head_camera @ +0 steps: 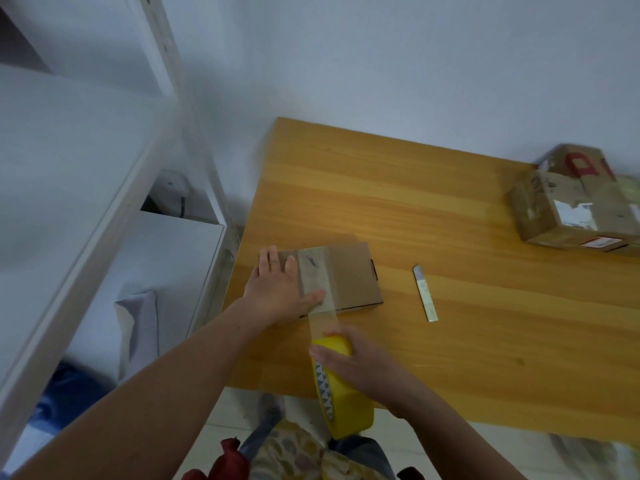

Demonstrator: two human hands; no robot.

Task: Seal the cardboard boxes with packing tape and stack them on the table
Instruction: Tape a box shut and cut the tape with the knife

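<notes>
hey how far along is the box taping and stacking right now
Done: boxes already piled at the table's far right. In hand: left hand presses the small box while right hand pulls the yellow tape roll. Left: cut with the blade, stack.

Small box [341, 275] on table [450, 334], blade [426, 294] right, stacked boxes [578, 202] far right.

Left hand [277, 289] flat, right hand [353, 358] seemingly gripping.

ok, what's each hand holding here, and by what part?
Right hand grips the yellow tape roll around its outer rim. Left hand holds nothing; it lies flat on the small cardboard box, pressing its top.
</notes>
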